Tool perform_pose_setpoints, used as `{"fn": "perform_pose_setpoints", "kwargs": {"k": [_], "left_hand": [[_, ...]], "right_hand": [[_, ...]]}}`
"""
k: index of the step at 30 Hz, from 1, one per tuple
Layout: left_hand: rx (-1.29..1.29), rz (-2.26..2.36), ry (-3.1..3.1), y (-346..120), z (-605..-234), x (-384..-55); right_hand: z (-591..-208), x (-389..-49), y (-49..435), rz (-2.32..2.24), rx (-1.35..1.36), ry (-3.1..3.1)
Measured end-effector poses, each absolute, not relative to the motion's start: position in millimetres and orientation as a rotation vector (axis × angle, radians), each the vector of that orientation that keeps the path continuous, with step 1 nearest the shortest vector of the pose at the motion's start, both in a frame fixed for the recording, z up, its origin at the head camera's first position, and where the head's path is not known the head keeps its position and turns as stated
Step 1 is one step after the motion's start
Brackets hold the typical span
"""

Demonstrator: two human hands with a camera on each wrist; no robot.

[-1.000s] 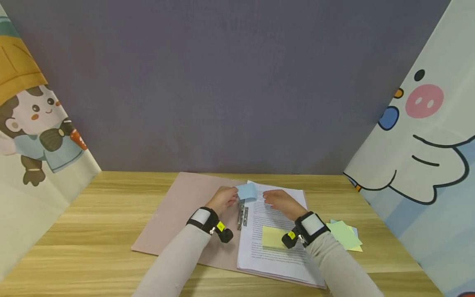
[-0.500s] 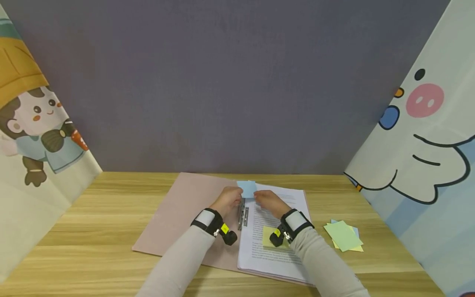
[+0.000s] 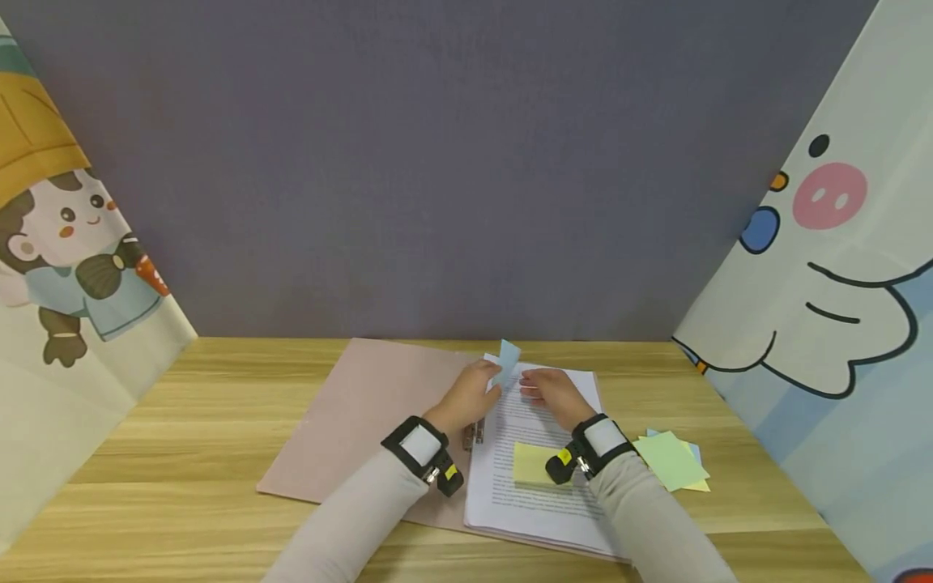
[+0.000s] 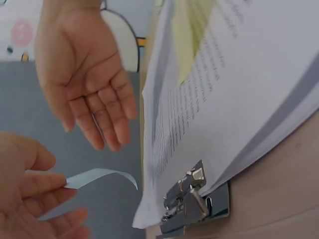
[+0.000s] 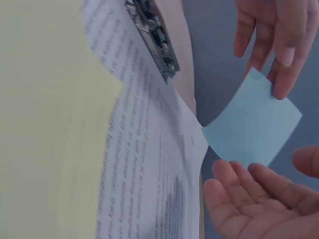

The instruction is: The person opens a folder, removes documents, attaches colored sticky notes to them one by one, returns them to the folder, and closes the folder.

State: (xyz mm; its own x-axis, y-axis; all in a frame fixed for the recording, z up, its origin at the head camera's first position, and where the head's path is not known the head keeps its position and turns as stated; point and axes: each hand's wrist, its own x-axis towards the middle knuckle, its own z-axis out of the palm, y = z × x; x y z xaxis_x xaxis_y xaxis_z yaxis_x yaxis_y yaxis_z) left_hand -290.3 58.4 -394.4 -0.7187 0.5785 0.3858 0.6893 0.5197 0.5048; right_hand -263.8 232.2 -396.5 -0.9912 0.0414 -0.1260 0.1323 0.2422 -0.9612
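Note:
My left hand (image 3: 470,397) holds a light blue sticky note (image 3: 506,363) by one edge, above the top of the printed pages (image 3: 539,413). In the right wrist view the sticky note (image 5: 256,119) hangs tilted from the left hand's fingertips, one corner right at the paper's edge. In the left wrist view it shows nearly edge-on and curled. To its right is my right hand (image 3: 555,395), fingers loosely extended, palm towards the note and nothing held. A yellow sticky note (image 3: 535,464) lies on the top page, partly hidden by the right wrist camera.
The pages lie in an open pink folder (image 3: 350,421) with a metal clip (image 4: 187,196) at its spine. Right of the folder, green, yellow and blue sticky notes (image 3: 670,460) lie overlapping on the wooden table (image 3: 175,453). A grey panel (image 3: 437,178) rises behind.
Both hands had the blue sticky note half a second ago. Since then my right hand has drawn back rightward, and my left hand has moved right, turning the note upward at a slant.

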Motion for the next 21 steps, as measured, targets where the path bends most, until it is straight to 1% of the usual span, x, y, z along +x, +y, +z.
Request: {"fn": "perform_pose_setpoints", "kwargs": {"k": [5, 8, 12, 16, 21], "left_hand": [[-1.237, -0.462, -2.543, 64, -390, -279], [-1.297, -0.169, -2.445, 65, -389, -273], [-1.339, 0.109, -2.326, 67, -393, -267], [-1.392, 0.232, -2.302, 69, -396, -262], [-1.502, 0.126, -2.403, 69, -393, -255]], "right_hand": [[-391, -263, 240, -1.976, 0.346, 2.376], [-390, -261, 244, -2.026, 0.407, 2.324], [-392, -259, 251, -2.065, 0.462, 2.239], [-395, -257, 257, -2.054, 0.501, 2.199], [-401, -253, 264, -1.926, 0.512, 2.302]]}}
